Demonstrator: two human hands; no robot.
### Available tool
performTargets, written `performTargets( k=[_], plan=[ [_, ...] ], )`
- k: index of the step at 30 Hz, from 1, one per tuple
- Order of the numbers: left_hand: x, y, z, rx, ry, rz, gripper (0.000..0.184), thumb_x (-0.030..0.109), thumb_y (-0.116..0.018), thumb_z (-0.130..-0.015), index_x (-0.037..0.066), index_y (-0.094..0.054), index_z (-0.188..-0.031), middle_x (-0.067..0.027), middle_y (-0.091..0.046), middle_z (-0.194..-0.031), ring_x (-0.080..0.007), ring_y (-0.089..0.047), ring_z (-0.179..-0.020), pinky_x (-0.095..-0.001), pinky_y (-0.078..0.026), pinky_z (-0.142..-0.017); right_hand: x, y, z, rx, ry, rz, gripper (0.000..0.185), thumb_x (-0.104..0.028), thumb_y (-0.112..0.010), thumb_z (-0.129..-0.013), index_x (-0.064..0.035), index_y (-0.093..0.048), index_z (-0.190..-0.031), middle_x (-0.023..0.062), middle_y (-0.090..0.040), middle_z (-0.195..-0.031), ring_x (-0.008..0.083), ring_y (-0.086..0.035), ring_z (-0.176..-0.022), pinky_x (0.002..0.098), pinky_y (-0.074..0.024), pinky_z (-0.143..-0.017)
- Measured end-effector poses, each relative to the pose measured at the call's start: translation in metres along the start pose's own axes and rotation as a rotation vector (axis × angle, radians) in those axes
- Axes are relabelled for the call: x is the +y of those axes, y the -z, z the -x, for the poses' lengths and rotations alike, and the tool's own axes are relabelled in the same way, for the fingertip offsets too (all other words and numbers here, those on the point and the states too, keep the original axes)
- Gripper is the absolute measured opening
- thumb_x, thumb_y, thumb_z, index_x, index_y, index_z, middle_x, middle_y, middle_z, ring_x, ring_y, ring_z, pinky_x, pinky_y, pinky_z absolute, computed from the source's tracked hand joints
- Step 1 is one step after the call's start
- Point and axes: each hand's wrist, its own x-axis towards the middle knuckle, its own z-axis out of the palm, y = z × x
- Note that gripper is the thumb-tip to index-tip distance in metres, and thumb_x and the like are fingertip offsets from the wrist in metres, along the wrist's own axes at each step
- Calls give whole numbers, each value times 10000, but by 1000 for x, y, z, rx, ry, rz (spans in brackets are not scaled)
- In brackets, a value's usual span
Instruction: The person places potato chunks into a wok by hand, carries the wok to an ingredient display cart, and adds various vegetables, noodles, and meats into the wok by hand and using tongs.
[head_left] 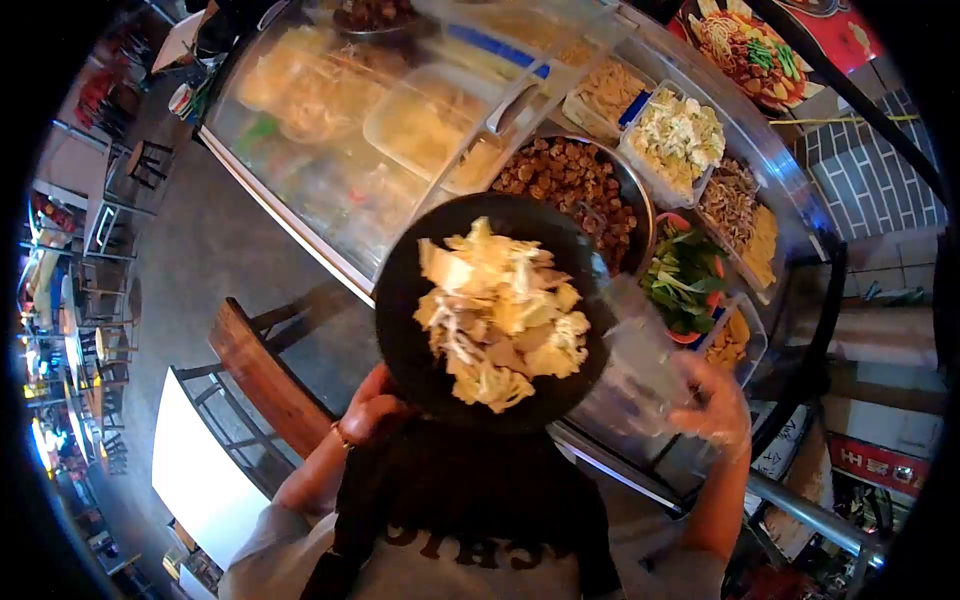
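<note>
Well, one round black bowl (pixel 402 290), bearing one heap of pale yellow and white food pieces (pixel 500 320), was before me, its near left edge gripped by my left hand (pixel 374 408), fingers partly hidden. Right of the bowl, my right hand (pixel 714 405) had its fingers bent beside one blurred see-through thing (pixel 632 365); I couldn't tell whether it pinched that. Beyond the bowl, rightward, stood one round metal basin (pixel 650 215) of brown chunks (pixel 570 180), one clear plastic tub (pixel 652 182) and one pink-rimmed bowl (pixel 683 337) of green leaves (pixel 684 280).
</note>
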Motion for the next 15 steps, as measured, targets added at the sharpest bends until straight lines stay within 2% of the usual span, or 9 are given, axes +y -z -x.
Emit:
performTargets(
  k=[1, 3, 5, 7, 8, 9, 11, 12, 15],
  plan=[
    [-2, 1, 9, 110, -33, 109, 584, -15, -455, -657, 11, -381, -1235, -120, -582, -999, -187, -566, -777, -262, -452, -648, 2, -1, -7, 122, 1, -101, 708, -340, -760, -619, -35, -511, -1207, 71, -554, -732, 146, -551, -679, 288, -438, -633],
    [-8, 25, 29, 84, -74, 80, 583, -3, -465, -651, 8, -387, -1228, -119, -576, -992, -186, -559, -757, -258, -452, -635, 0, 6, -19, 256, -8, -202, 711, -379, -745, -617, -33, -516, -1194, 92, -560, -762, 153, -570, -760, 293, -443, -702],
    [-9, 37, 44, 62, -117, 51, 583, 9, -475, -644, 5, -392, -1221, -117, -571, -986, -186, -553, -737, -253, -451, -622, -6, 12, -39, 286, -285, 276, 740, -392, -732, -613, -27, -494, -1212, 128, -584, -789, 191, -586, -749, 312, -460, -714],
    [-5, 37, 57, 319, -303, -31, 586, 28, -483, -641, 0, -396, -1219, -110, -564, -967, -177, -533, -702, -251, -451, -596, 13, 4, -59, 240, -310, 374, 704, -379, -723, -623, -13, -500, -1183, 162, -596, -815, 234, -599, -775, 340, -466, -728],
    [-10, 55, 66, 311, -285, -92, 594, 34, -474, -642, -9, -387, -1227, -114, -556, -1007, -199, -560, -771, -294, -493, -651, 26, -3, -70, 186, -330, 476, 670, -366, -713, -633, 0, -506, -1154, 195, -608, -841, 277, -613, -801, 369, -473, -742],
    [-10, 50, 68, 311, -285, -91, 594, 34, -474, -642, -9, -387, -1227, -114, -556, -1007, -199, -560, -771, -294, -493, -651, 37, -10, -80, 185, -330, 478, 670, -366, -713, -633, 0, -506, -1154, 195, -608, -841, 277, -613, -801, 369, -473, -742],
    [-3, 36, 72, 412, -396, 66, 599, 34, -468, -636, -17, -382, -1227, -129, -548, -1042, -239, -580, -866, -348, -520, -723, 40, -23, -102, 142, -315, 701, 559, -282, -706, -671, -33, -480, -1118, 216, -611, -942, 381, -586, -899, 441, -464, -796],
    [-3, 39, 75, 404, -387, 58, 608, 36, -460, -636, -22, -372, -1236, -144, -538, -1075, -275, -574, -951, -400, -522, -782, 29, -21, -109, 133, -443, 658, 571, -287, -702, -671, -13, -455, -1107, 219, -612, -946, 373, -588, -929, 437, -465, -806],
    [-4, 39, 77, 423, -382, 12, 611, 34, -454, -638, -26, -368, -1240, -151, -538, -1077, -281, -574, -951, -413, -526, -772, 38, -15, -138, 143, -495, 606, 601, -306, -711, -663, 1, -452, -1109, 235, -607, -979, 366, -586, -957, 428, -468, -823]
  ],
)
